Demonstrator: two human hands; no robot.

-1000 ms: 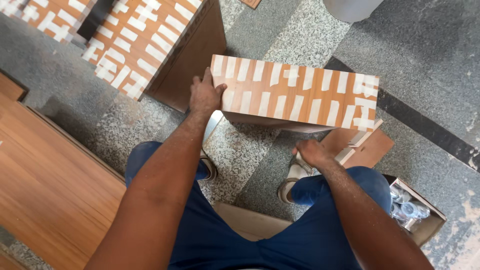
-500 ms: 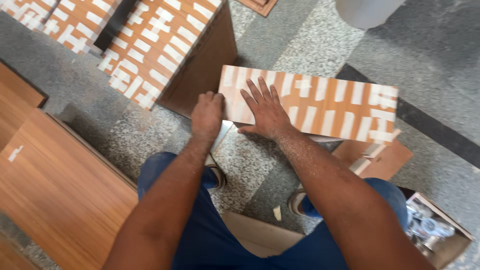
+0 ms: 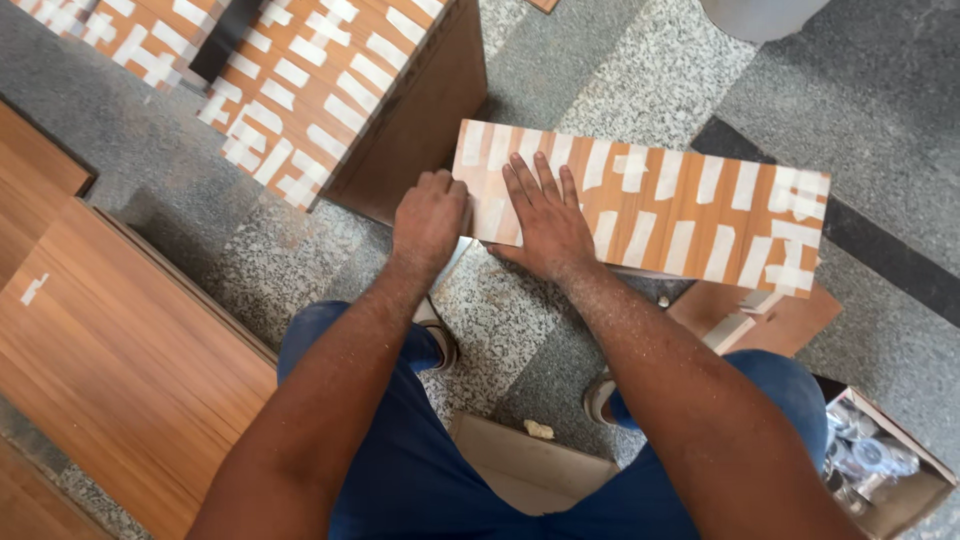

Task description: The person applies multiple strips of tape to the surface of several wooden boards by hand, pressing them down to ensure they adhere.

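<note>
Orange-brown wood laminate, crossed by many short strips of pale tape, covers the long rectangular panel [image 3: 650, 205] that both hands work on. It lies on the grey speckled stone floor [image 3: 300, 260], just ahead of the person's knees and right of centre. The left hand [image 3: 430, 218] is curled into a loose fist with its fingers gripping the panel's near-left corner edge. The right hand [image 3: 545, 220] lies flat just beside it, fingers spread and pressed on the taped face. The two hands nearly touch. Far left stands a larger taped wooden cabinet piece [image 3: 330, 90] with dark brown sides. Plain wood-grain boards [image 3: 120, 350] lie at the left. An open cardboard box of small metal fittings [image 3: 880, 460] sits at the near right.
</note>
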